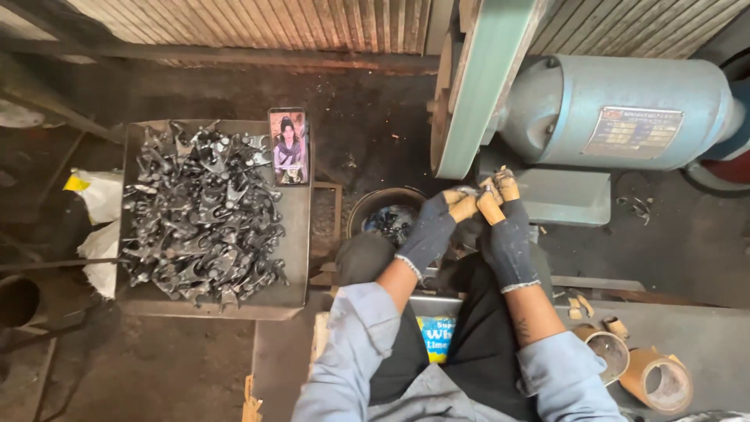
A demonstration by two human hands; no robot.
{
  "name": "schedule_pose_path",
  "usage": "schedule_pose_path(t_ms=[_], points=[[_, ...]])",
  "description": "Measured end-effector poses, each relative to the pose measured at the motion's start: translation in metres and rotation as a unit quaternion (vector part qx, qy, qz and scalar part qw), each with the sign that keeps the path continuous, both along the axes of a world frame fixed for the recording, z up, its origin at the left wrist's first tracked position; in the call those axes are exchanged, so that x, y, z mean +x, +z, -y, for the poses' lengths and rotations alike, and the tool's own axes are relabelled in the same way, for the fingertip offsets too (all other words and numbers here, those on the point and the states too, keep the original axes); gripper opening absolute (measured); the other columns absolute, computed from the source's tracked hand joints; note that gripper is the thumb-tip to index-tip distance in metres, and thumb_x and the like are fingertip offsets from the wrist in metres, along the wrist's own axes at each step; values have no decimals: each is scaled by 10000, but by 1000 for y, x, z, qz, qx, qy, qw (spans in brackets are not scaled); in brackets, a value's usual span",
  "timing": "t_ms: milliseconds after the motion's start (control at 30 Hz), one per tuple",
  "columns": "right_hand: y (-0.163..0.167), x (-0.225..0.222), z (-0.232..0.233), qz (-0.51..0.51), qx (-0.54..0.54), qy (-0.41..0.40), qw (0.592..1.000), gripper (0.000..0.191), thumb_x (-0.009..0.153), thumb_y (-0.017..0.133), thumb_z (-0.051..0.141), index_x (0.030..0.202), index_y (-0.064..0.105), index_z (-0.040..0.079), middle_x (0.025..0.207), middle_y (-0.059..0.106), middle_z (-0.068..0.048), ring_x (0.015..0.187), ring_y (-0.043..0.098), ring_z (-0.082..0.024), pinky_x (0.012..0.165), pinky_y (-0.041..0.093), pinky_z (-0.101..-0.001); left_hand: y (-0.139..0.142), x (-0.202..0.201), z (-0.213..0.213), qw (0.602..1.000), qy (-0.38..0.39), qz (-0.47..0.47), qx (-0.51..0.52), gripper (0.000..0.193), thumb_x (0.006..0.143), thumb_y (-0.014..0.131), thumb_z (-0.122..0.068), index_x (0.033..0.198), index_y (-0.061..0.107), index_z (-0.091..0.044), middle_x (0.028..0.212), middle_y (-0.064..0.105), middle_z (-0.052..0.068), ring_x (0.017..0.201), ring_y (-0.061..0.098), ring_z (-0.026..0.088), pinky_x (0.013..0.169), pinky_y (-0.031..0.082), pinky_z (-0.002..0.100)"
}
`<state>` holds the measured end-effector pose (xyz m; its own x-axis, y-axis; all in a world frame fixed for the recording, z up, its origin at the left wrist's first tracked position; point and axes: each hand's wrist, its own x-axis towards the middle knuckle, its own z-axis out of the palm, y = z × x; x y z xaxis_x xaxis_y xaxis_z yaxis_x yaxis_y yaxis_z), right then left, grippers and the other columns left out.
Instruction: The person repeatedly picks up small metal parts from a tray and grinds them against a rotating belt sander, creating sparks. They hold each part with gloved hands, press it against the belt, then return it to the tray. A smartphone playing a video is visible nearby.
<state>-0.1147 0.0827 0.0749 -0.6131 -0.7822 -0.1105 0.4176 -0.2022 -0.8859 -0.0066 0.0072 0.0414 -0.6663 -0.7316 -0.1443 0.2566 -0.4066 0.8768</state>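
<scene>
Grimy workshop floor, corrugated wall behind. Centre frame: left hand (432, 227) and right hand (506, 234), in dark gloves with tan fingertips, both grips clenched on small dark metal part (478, 195), its axis unclear, just beside upright pale-green sanding belt (480, 86). Grey tray of dark forgings (293, 234) at left.

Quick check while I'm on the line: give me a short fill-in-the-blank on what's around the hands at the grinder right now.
1. Both hands, the left hand and the right hand, wear dark ____ with tan fingertips.
2. The metal tray on the person's left holds a heap of dark ____ parts.
3. A ____ leans at the tray's back right corner.
4. The round bowl sits between the tray and the ____ hand.

Missing words: gloves; metal; phone; left
</scene>
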Motion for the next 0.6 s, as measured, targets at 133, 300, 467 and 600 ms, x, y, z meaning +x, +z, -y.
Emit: schedule_pose_path(t_ms=[133,300,467,600], points=[[8,12,-5,-121,162,68,977,543,882,741,120,1384,580,-13,1226,687,-87,1117,649,-160,979,509,-295,27,39,-14,831,-146,457,-282,490,1014,637,-332,1439,539,-110,1182,645,258,1084,616,441,901,479,471],[14,25,-3,-293,220,11,930,536,885,761,175,1354,589,-20,1145,703,-70,1088,659,-153,940,502,-290,25,53,-3,918,-33,273,-287,326,1000,598,-295,1220,651,-60,1161,720,230,1097,673,416,901,529,465],[5,28,35,-102,196,137,966,380,1018,643,309,1184,688,-31,1026,705,-56,914,623,-133,779,519,-282,4,45,31,893,-6,346,-290,291,948,597,-211,1188,644,-53,1112,706,242,1051,656,432,852,525,473],[-1,25,49,-41,236,128,962,380,992,655,313,1142,674,-35,959,698,-67,823,639,-170,692,534,-311,0,28,29,907,-13,398,-136,285,934,601,-268,1137,640,-71,1014,708,209,912,703,398,759,556,467]])
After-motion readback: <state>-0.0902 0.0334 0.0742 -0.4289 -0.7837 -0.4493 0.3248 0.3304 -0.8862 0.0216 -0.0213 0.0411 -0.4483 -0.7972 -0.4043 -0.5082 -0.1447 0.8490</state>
